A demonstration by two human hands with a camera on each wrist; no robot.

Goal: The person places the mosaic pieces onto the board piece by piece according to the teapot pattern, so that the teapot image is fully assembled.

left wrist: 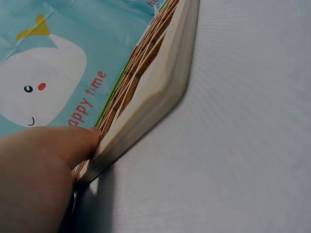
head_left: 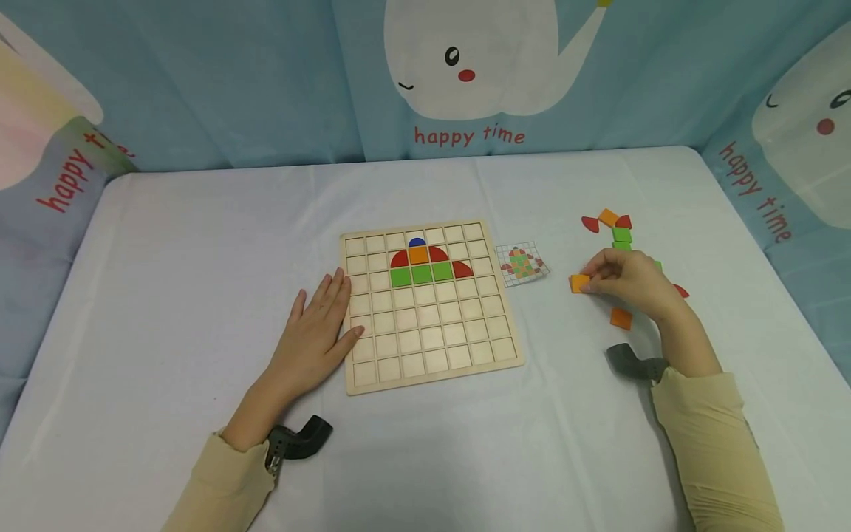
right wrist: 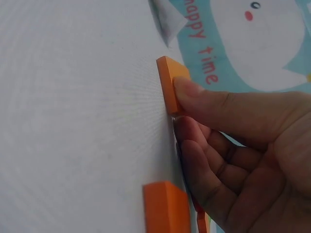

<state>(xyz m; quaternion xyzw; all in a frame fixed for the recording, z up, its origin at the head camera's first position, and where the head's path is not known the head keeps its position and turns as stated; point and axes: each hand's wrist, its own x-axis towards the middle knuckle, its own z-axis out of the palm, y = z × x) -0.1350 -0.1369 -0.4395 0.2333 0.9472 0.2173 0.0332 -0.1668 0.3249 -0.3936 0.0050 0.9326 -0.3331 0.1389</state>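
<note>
A wooden grid board [head_left: 431,338] lies on the table. Its upper cells hold a blue half-round tile [head_left: 417,242], an orange square [head_left: 418,256], red curved tiles [head_left: 462,270] and a row of green squares [head_left: 422,274]. My left hand [head_left: 309,340] rests at the board's left edge, fingers straight, with the thumb [left wrist: 73,145] over the rim in the left wrist view. To the right of the board, my right hand [head_left: 631,282] pinches an orange square tile [right wrist: 167,85] close to the tabletop, thumb against its face; the fingertips behind it are partly hidden.
A small printed pattern card [head_left: 525,264] lies beside the board's right edge. Loose tiles lie around the right hand: an orange square [head_left: 621,318], green squares [head_left: 621,235] and red curved pieces [head_left: 590,224]. A printed curtain [head_left: 266,81] stands behind the white-covered table [head_left: 199,244].
</note>
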